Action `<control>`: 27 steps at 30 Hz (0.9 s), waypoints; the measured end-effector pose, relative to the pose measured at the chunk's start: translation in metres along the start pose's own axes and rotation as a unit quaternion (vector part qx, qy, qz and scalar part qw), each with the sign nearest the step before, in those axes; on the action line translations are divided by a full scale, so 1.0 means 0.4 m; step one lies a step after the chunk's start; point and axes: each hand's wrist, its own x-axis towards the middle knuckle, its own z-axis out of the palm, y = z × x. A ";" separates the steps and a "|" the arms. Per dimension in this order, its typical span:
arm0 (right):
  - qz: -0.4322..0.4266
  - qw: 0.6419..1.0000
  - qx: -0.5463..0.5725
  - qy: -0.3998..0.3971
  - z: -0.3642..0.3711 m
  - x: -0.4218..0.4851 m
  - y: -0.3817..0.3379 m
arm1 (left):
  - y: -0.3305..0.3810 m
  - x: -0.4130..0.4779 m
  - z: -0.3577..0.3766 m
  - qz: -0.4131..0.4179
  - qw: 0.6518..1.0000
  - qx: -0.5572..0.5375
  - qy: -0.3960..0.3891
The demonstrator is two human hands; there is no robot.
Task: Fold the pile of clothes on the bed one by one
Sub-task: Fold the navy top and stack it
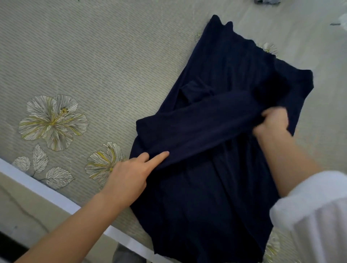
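A dark navy garment [216, 187] lies spread on the bed, reaching from the near edge toward the far right. A sleeve-like band of it [197, 129] is folded across the middle. My left hand [131, 174] pinches the near left end of that band, index finger stretched along the cloth. At the band's right end, my right hand [272, 122] grips the fabric with curled fingers. The right forearm carries a rolled white sleeve [315, 212].
The bed cover [93, 65] is beige with printed flowers [53, 122]. Its white edge [47, 189] runs diagonally at lower left, with floor beyond. A bit of grey clothing [267, 1] shows at the top right edge.
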 end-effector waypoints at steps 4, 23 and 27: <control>0.081 0.993 -0.031 -0.084 -0.153 0.005 0.059 | 0.013 -0.014 0.042 0.027 0.993 0.020 -0.114; -0.197 0.898 -0.378 0.106 -0.349 0.117 0.043 | 0.054 -0.003 0.027 0.032 0.959 -0.042 -0.280; -0.401 0.719 -0.567 0.025 -0.353 0.056 0.087 | 0.091 0.002 0.046 0.049 0.991 -0.126 0.007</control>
